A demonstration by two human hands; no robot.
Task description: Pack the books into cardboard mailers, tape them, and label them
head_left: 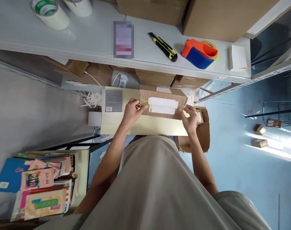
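Note:
A small cardboard box point(145, 93) with a white label point(163, 103) on top lies on the pale yellow table point(157, 126). My left hand point(133, 111) pinches one end of a shiny strip of clear tape point(143, 103) at the box's left edge. At the right edge, the fingers of my right hand point(189, 118) are closed on the tape's other end. Between the hands the strip runs across the label; how much of it touches the box I cannot tell.
A grey shelf above the table holds a yellow-black utility knife point(163, 46), an orange-blue tape dispenser point(200, 52), tape rolls point(51, 14) and large cartons point(207, 19). A grey square point(114, 99) lies left. An open carton point(203, 135) stands right; books point(43, 185) pile lower left.

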